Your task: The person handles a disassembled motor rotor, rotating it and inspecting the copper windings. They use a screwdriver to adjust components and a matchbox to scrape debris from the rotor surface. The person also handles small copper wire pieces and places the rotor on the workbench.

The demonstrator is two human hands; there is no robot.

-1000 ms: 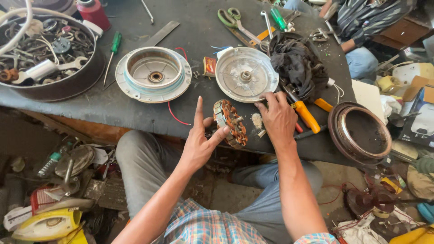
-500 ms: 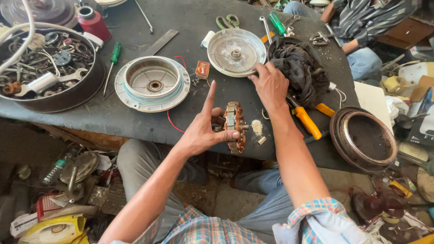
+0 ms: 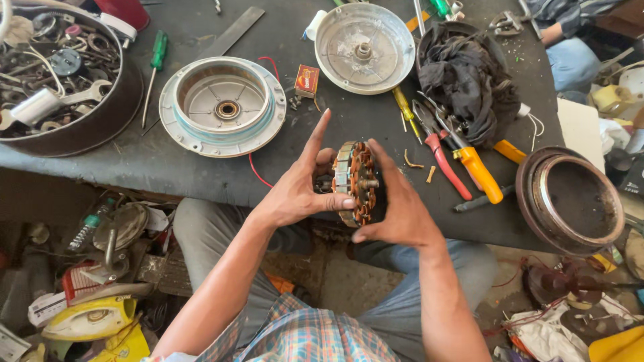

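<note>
Both hands hold a round motor stator [image 3: 359,182] with copper windings on edge, above the near edge of the dark table [image 3: 201,174]. The left hand [image 3: 295,191] presses its thumb against the near rim, index finger raised straight; the right hand [image 3: 396,211] cups the stator's right face, fingers closed on it. To the far left lies an open motor housing [image 3: 223,106], farther right a round cover plate [image 3: 365,47]. Orange-handled pliers [image 3: 469,164] lie to the right, beside a black cloth [image 3: 466,74].

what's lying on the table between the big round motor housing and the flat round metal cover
In the head view, a small orange matchbox-like box lies between the ribbed round housing and the flat metal cover, with tiny loose bits beside it.
</note>
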